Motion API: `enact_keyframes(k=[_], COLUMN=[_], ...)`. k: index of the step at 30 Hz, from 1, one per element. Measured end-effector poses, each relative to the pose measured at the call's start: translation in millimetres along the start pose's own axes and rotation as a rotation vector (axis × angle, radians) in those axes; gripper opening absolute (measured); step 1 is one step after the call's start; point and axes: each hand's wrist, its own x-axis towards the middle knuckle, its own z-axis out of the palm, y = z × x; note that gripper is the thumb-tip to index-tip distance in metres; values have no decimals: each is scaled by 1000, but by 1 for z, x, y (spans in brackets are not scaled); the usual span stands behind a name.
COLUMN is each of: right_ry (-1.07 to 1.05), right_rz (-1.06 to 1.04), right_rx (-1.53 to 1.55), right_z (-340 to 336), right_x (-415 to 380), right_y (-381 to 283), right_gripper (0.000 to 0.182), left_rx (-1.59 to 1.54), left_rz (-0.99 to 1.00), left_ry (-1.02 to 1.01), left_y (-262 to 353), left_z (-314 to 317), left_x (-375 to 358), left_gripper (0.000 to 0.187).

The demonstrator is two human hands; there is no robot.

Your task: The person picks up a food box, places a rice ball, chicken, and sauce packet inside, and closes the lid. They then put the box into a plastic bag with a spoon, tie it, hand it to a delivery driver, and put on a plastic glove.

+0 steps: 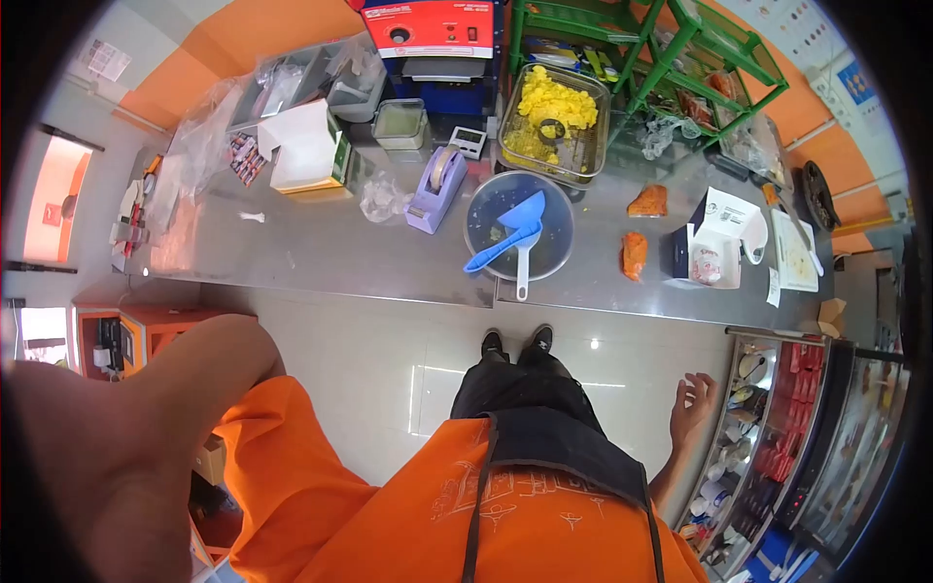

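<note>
My right hand [692,403] hangs low beside my body at the right, in front of the counter, with its fingers loosely curled and apart and nothing in them. My left arm is bent up large and close at the left edge, and its hand lies outside the frame. On the steel counter [360,257] stands a metal bowl [476,238] with a blue spatula [522,212] and a white spoon [523,270] in it. Behind it, a glass tray [600,160] holds yellow crumbly food [559,99]. Two orange-brown food pieces [647,201] [634,256] lie right of the bowl.
A purple tape dispenser [434,194], an open white box [303,146] and a red machine [428,29] are at left and back. At right are a second open box [724,233], a white cutting board [797,255] and a green rack [680,68]. A glass-fronted cabinet [758,428] stands near my right hand.
</note>
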Motion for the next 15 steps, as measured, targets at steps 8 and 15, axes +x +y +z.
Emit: enact_keyframes(k=[8,15], right_ry=[-189,-467], right_rz=[49,589], right_rx=[69,-119], right_z=[66,107], right_x=[-25,-221], right_y=[100,238], right_gripper=[15,18], left_rx=[165,78], left_rz=[-205,-767], left_ry=[359,557], left_y=[0,35], left_z=[-12,50], left_x=[-21,-114], left_gripper=[43,26])
